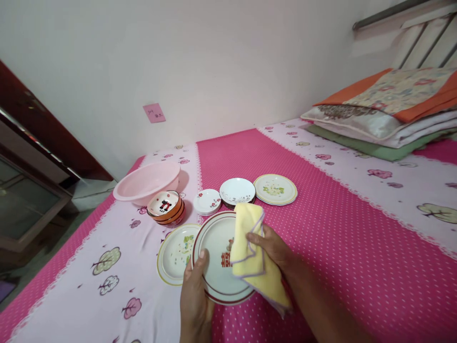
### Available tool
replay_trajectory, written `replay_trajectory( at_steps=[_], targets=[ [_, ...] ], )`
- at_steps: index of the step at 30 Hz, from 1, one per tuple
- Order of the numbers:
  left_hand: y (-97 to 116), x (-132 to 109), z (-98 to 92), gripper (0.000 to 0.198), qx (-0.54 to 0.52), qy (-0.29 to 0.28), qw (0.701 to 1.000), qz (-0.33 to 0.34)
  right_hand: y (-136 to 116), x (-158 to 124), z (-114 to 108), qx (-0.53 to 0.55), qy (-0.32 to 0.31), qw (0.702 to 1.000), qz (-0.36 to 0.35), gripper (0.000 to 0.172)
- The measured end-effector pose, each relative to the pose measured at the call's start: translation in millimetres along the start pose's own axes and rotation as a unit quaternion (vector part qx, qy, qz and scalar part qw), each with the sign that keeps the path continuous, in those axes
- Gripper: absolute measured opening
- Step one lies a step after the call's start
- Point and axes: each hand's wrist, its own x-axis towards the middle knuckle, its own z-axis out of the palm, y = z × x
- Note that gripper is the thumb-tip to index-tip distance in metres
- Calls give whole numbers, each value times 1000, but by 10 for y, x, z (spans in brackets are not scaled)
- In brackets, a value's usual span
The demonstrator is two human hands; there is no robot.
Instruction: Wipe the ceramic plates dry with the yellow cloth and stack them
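Note:
My left hand grips the left rim of a white plate with dark red rings and a red printed character, thumb on top. In my right hand is a folded yellow cloth with purple edging, pressed over the right side of that plate and hiding part of it. Partly beneath the held plate lies a yellow-rimmed plate with a green print. Just beyond are a stack of small flowered plates, a stack of white dishes and another yellow-rimmed plate.
A pink basin stands at the left, with a stack of orange cat-print bowls in front of it. Folded bedding and a pillow lie at the right. Everything rests on a pink dotted bedsheet against the wall.

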Motion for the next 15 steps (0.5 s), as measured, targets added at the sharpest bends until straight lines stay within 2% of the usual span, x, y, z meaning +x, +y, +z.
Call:
replay_trajectory(
  at_steps=[2, 5, 7, 9, 12, 15],
  targets=[
    [-20, 3, 33, 30, -27, 35, 999, 20, 144, 7, 141, 48, 14, 999, 7, 46],
    [-54, -14, 34, 35, -47, 41, 997, 50, 379, -32, 408, 132, 15, 991, 13, 48],
    [-78, -26, -18, 41, -31, 39, 997, 66, 505, -85, 568, 173, 1, 985, 24, 52],
    [-93, -33, -86, 47, 16, 65, 995, 73, 574, -136, 669, 194, -20, 980, 35, 57],
    [-92, -27, -132, 50, 64, 86, 991, 78, 540, -171, 675, 192, -50, 979, 44, 62],
    [-78, 11, -78, 44, 35, 23, 997, 61, 388, -146, 561, 158, -42, 986, 28, 59]
  ],
)
